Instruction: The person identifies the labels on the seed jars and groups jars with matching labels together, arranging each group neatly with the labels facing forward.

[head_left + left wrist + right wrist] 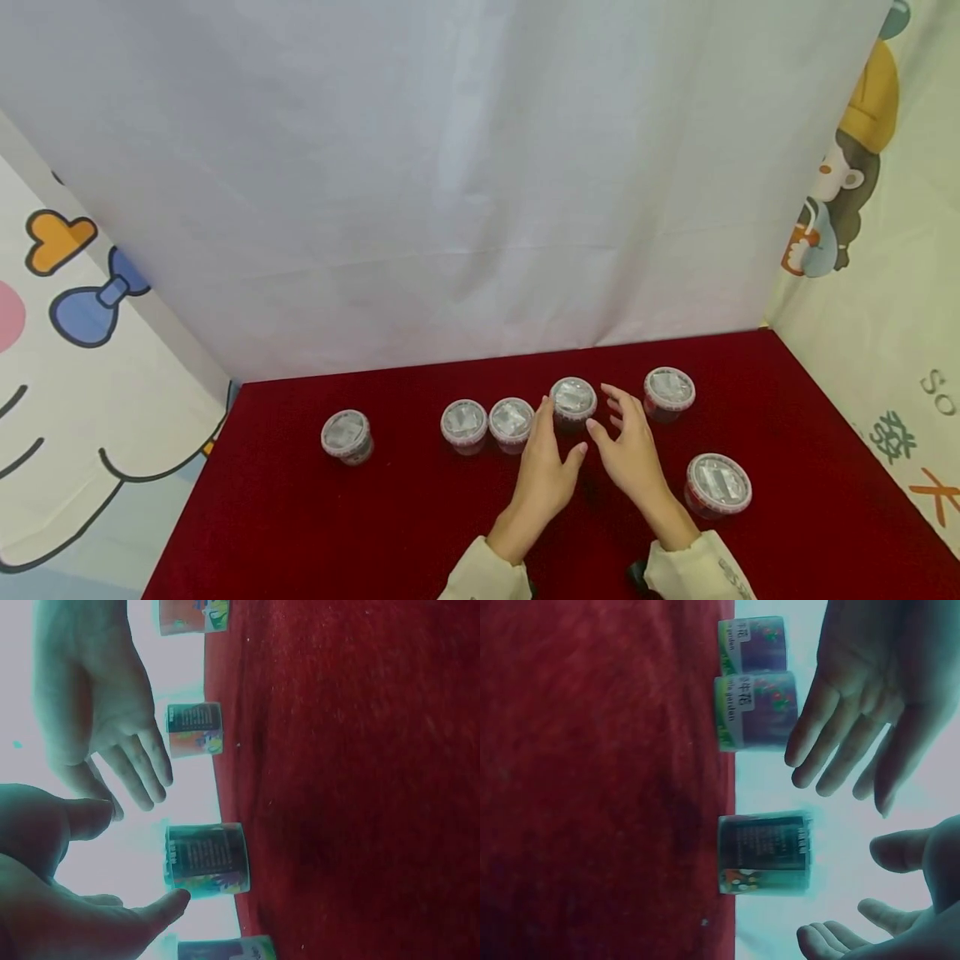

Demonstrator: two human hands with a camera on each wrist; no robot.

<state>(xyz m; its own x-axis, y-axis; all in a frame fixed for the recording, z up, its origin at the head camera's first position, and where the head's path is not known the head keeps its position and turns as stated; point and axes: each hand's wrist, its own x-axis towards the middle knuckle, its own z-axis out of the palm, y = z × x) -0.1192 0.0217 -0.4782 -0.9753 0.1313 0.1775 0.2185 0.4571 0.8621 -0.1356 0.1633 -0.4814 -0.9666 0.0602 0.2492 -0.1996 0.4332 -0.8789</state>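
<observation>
Both hands hover around one small round tub (573, 397) with a clear lid and white rim, near the back of the red table. My left hand (542, 477) is on its near left side, fingers extended and thumb spread. On the other side my right hand (632, 457) has loosely bent fingers and a thumb pointing inward. Neither hand grips anything. The left wrist view gives the tub (208, 859) a dark label, with a left fingertip overlapping its edge. Seen from the right wrist, the same tub (765, 853) stands upright between the hands.
Two similar tubs, one (464, 423) beside another (512, 421), stand left of the hands. Farther left is a lone tub (346, 435). To the right are a back tub (669, 390) and a nearer, wider one (717, 485). A white curtain (420, 208) hangs behind the red table (315, 533).
</observation>
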